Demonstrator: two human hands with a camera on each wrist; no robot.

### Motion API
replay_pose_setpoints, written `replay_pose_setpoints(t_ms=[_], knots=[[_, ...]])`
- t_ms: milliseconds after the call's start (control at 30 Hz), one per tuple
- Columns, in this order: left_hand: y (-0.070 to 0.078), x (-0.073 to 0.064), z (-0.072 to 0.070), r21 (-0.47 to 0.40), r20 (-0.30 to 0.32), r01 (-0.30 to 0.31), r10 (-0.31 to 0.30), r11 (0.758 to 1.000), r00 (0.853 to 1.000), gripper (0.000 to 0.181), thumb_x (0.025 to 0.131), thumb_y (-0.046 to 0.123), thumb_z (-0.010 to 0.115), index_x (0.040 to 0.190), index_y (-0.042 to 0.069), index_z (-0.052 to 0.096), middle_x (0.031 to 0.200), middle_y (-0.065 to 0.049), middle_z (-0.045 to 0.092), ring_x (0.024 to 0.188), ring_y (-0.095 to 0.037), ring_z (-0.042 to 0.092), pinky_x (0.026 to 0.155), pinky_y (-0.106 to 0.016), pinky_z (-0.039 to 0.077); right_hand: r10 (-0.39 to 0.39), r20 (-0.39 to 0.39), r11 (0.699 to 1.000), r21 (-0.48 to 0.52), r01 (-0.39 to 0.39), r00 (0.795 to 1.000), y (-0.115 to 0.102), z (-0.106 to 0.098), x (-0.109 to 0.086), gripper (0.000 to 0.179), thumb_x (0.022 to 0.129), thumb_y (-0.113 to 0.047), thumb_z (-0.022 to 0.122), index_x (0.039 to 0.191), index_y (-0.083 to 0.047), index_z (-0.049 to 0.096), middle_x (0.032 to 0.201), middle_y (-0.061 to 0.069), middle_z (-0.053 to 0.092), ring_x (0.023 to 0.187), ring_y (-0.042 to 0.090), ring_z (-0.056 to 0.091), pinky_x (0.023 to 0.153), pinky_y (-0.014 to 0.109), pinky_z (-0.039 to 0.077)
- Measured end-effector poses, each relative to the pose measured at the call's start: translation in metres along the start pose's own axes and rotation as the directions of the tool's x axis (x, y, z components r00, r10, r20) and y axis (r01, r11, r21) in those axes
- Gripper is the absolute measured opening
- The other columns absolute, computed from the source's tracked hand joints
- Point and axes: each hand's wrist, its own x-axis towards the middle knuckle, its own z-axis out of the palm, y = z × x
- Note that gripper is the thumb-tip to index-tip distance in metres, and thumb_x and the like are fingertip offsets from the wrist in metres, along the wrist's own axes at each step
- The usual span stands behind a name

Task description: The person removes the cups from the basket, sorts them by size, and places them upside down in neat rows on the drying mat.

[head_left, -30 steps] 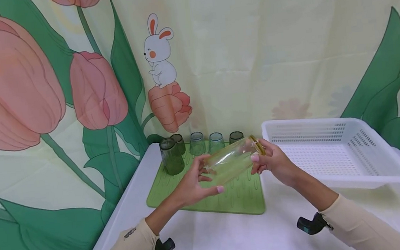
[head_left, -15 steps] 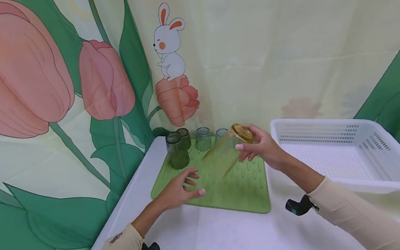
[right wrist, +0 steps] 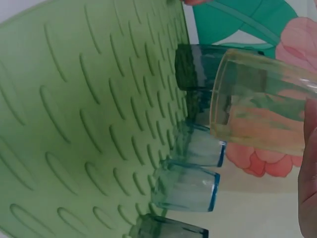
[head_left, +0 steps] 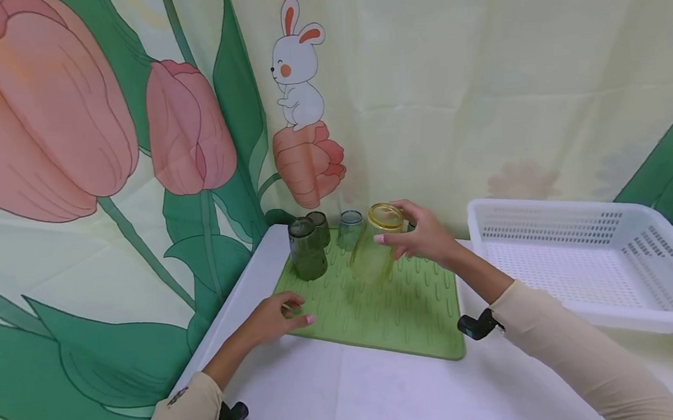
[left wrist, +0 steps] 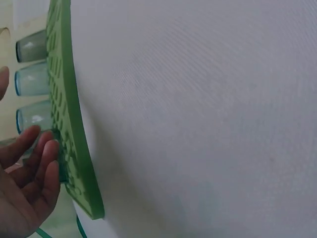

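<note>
My right hand (head_left: 428,232) grips a clear yellow drinking glass (head_left: 375,260) near its thick base, which points up, mouth down and slightly tilted. The right wrist view has the glass's rim (right wrist: 216,104) apart from the green drying mat (head_left: 382,323), with the upturned glasses behind it. Low over the mat's front left edge, my left hand (head_left: 270,319) holds nothing, its fingers loosely bent. On the mat stand a tall dark green glass (head_left: 307,256), a smaller dark glass (head_left: 321,228) and a pale blue glass (head_left: 351,235), all upside down. More glasses are partly hidden behind the yellow one.
A white perforated plastic basket (head_left: 562,314) stands on the white-covered table (head_left: 353,402) to the right of the mat. Close behind the mat hangs a curtain (head_left: 422,96) printed with tulips and a rabbit.
My left hand has let go of the yellow glass and drawn back left. My right hand has carried the glass left and away from me, turning it from lying sideways to nearly upright, mouth down.
</note>
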Motion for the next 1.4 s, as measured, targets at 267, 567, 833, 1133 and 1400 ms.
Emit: replay_pose_setpoints(t_ms=[267, 567, 833, 1133, 1400], knots=[[-0.013, 0.004, 0.003, 0.027, -0.013, 0.000, 0.001, 1.000, 1.000, 0.056, 0.084, 0.037, 0.081, 0.125, 0.003, 0.065, 0.113, -0.008, 0.066, 0.101, -0.022, 0.061, 0.084, -0.038, 0.051, -0.003, 0.026, 0.998, -0.065, 0.005, 1.000, 0.013, 0.012, 0.026, 0.066, 0.087, -0.030, 0.080, 0.143, -0.020, 0.047, 0.145, 0.015, 0.045, 0.070, 0.040, 0.072, 0.055, 0.032, 0.054], [-0.018, 0.008, 0.005, 0.034, -0.002, -0.006, 0.006, 0.999, 1.000, 0.050, 0.082, 0.033, 0.083, 0.119, 0.004, 0.067, 0.105, -0.006, 0.064, 0.095, -0.019, 0.057, 0.079, -0.035, 0.049, 0.065, 0.044, 0.993, -0.097, -0.061, 0.997, 0.032, 0.030, 0.050, 0.072, 0.086, -0.027, 0.081, 0.146, -0.018, 0.043, 0.140, 0.018, 0.048, 0.077, 0.042, 0.072, 0.059, 0.033, 0.055], [-0.018, 0.010, 0.008, 0.064, 0.015, -0.025, 0.024, 0.998, 1.000, 0.047, 0.081, 0.032, 0.084, 0.116, 0.006, 0.067, 0.103, -0.004, 0.063, 0.093, -0.018, 0.057, 0.077, -0.034, 0.048, 0.095, 0.032, 0.991, -0.102, -0.092, 0.995, 0.044, 0.040, 0.062, 0.072, 0.087, -0.024, 0.080, 0.147, -0.015, 0.040, 0.142, 0.021, 0.045, 0.079, 0.045, 0.072, 0.070, 0.049, 0.059], [-0.016, 0.011, 0.009, 0.118, 0.000, -0.021, 0.022, 0.993, 1.000, 0.047, 0.078, 0.034, 0.086, 0.113, 0.009, 0.067, 0.100, -0.002, 0.062, 0.088, -0.016, 0.056, 0.075, -0.033, 0.048, 0.118, 0.038, 0.989, -0.095, -0.114, 0.992, 0.045, 0.045, 0.069, 0.077, 0.086, -0.027, 0.081, 0.149, -0.016, 0.038, 0.144, 0.020, 0.042, 0.085, 0.051, 0.069, 0.081, 0.060, 0.056], [-0.015, 0.012, 0.010, 0.155, -0.013, -0.014, 0.016, 0.988, 1.000, 0.044, 0.076, 0.031, 0.088, 0.109, 0.012, 0.066, 0.096, 0.000, 0.060, 0.084, -0.014, 0.054, 0.072, -0.033, 0.047, 0.166, 0.052, 0.967, -0.203, -0.152, 0.985, 0.043, 0.045, 0.076, 0.090, 0.086, -0.034, 0.080, 0.157, -0.016, 0.027, 0.152, 0.020, 0.038, 0.088, 0.046, 0.071, 0.083, 0.055, 0.057]])
